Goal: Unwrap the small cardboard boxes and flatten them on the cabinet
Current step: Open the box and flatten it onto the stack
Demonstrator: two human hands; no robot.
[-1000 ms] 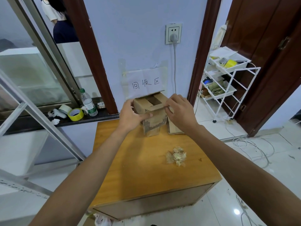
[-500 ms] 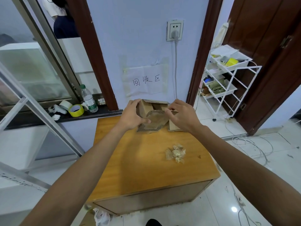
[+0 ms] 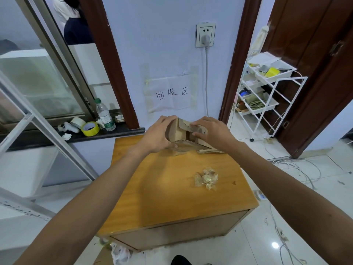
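- The small cardboard box (image 3: 182,131) is at the far end of the cabinet (image 3: 168,197), close to the wall. It is half collapsed, with corrugated flap edges showing. Whether it rests on the top cannot be told.
- The left hand (image 3: 157,134) grasps the box's left side, fingers curled over it. The right hand (image 3: 213,132) grasps the right side, fingers over the upper flap.
- Step in hand, as judged: collapsing the box flat.
- Push opposite corners together so the walls fold along existing creases, not across the fluting.
- Lay it on the flattened cardboard (image 3: 210,149) below the right hand, then press with flat palms.
- Stay clear of the crumpled tape wad (image 3: 206,178).
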